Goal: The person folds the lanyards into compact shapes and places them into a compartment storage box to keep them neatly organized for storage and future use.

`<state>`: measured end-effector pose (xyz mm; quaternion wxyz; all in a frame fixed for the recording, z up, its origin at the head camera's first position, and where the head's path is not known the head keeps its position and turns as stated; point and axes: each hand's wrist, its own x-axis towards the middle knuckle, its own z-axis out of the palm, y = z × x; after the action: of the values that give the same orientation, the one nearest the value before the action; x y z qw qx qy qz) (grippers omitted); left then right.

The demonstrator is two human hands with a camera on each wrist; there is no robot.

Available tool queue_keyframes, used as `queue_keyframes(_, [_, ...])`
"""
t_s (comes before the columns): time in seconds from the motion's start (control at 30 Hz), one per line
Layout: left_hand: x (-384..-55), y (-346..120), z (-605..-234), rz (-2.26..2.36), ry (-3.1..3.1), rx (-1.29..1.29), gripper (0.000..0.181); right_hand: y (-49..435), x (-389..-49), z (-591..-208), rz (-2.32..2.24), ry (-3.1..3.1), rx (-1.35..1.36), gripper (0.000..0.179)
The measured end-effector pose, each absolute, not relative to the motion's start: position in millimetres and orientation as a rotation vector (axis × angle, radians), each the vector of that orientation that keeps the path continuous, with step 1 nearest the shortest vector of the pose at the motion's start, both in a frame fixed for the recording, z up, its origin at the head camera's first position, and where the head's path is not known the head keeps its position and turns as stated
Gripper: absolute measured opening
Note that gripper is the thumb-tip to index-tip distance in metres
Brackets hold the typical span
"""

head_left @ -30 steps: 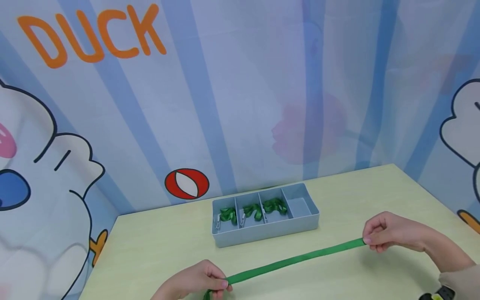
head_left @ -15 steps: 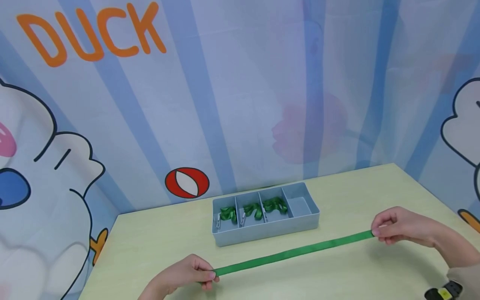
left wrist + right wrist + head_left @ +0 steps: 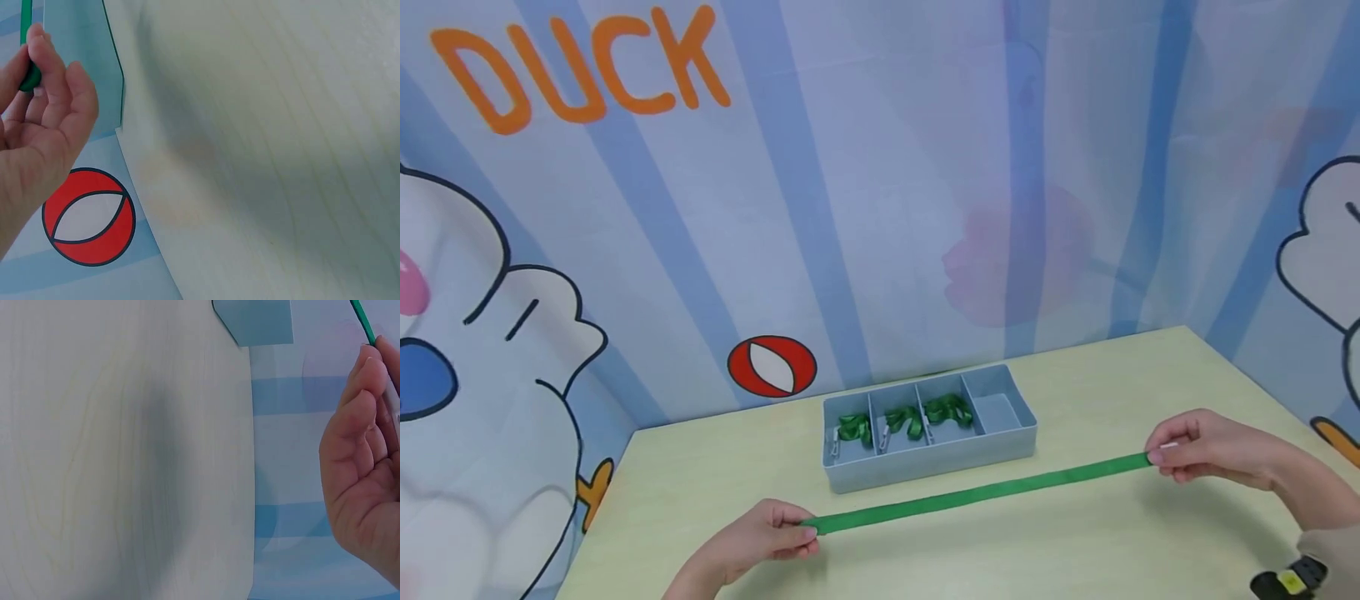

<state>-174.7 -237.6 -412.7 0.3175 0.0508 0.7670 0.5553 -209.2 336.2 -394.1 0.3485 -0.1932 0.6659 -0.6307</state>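
A flat green lanyard (image 3: 977, 497) is stretched taut above the table, rising slightly from left to right. My left hand (image 3: 760, 537) pinches its left end between thumb and forefinger. In the left wrist view the strap (image 3: 30, 78) ends in a small fold at the left fingertips. At the other end, my right hand (image 3: 1210, 450) pinches the lanyard with thumb and forefinger. A pale, hard piece (image 3: 394, 406) shows partly inside the right hand in the right wrist view; the fingers hide most of it.
Behind the lanyard stands a grey-blue box (image 3: 936, 460) with compartments. Three of them hold bunched green lanyards (image 3: 950, 409) with pale clips; the rightmost compartment (image 3: 1000, 408) shows a bare floor. A printed curtain (image 3: 895, 208) backs the pale wooden table (image 3: 715, 467).
My left hand has moved left and up, my right hand slightly right and up. The lanyard has been drawn out longer, and the loose tail below the left hand no longer shows.
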Motion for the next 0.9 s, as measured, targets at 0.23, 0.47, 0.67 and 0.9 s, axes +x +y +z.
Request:
queue_keyframes(0.23, [-175.4,-237.9,-408.0,1.594,2.015,0.116,0.031,338.1,-209.9,-395.6,-1.633,1.731,-0.478,0.022])
queue_keyframes(0.47, [-170.6,-240.8,-402.3,1.651,2.113,0.177,0.029,342.6,-211.7,-395.4,-1.652,1.72,-0.469,0.024])
queue_keyframes(0.67, [-170.8,-235.2,-398.8,1.728,2.152,0.042,0.03,342.6,-213.8,-393.5,-1.67,1.705,-0.452,0.025])
queue_keyframes(0.9, [-166.4,-227.0,-398.0,1.862,2.046,-0.1,0.024,345.5,-219.3,-389.4,-1.671,1.728,-0.415,0.026])
